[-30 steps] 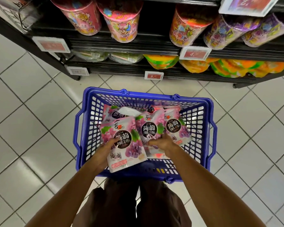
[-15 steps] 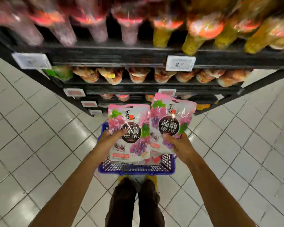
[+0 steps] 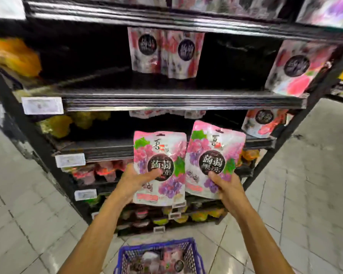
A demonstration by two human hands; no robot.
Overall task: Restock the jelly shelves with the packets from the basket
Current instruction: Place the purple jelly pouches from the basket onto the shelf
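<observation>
Left hand grips left packet; right hand grips right packet, below shelf edge.

One wide-angle camera on the person's head faces forward and a little down at the black shelf rack, near enough that the rack fills the frame's upper part and bows at its sides. Below the rack, the view takes in tiled floor and part of the blue basket at the bottom edge.

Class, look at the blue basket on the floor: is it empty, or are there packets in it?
Not empty. Pink packets lie inside the blue basket, seen through its open top, though too blurred to count.
</observation>
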